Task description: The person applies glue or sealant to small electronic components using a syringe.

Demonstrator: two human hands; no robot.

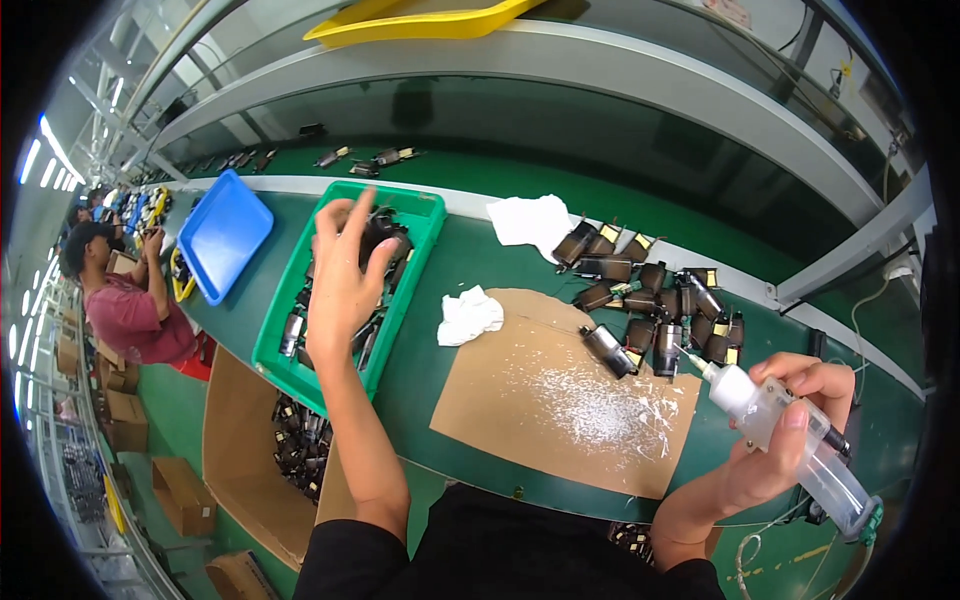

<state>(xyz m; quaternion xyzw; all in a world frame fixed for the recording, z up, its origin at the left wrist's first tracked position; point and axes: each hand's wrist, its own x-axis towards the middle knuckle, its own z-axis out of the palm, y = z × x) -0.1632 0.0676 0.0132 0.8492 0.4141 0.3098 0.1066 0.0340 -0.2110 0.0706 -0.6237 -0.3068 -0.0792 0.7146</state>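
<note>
My left hand [342, 290] reaches over a green tray [425, 215], fingers spread and nothing visible in its grasp. Inside the tray lie many dark small motors [392, 245], partly hidden by the hand. My right hand [772, 466] is wrapped round a clear glue syringe [832, 486] with a white front cap and a thin needle. The needle points up and left, close to a pile of small motors [655, 275] with dark bodies and yellow patches. One motor [608, 350] lies tilted on the cardboard sheet [480, 400], which carries white smears and flecks.
Crumpled white cloths [470, 316] lie near the cardboard and at the bench's back edge. A blue tray [228, 235] leans left of the green one. Below stands a carton [240, 450] holding motors. At far left a person [135, 310] works. A metal rail [600, 70] crosses above.
</note>
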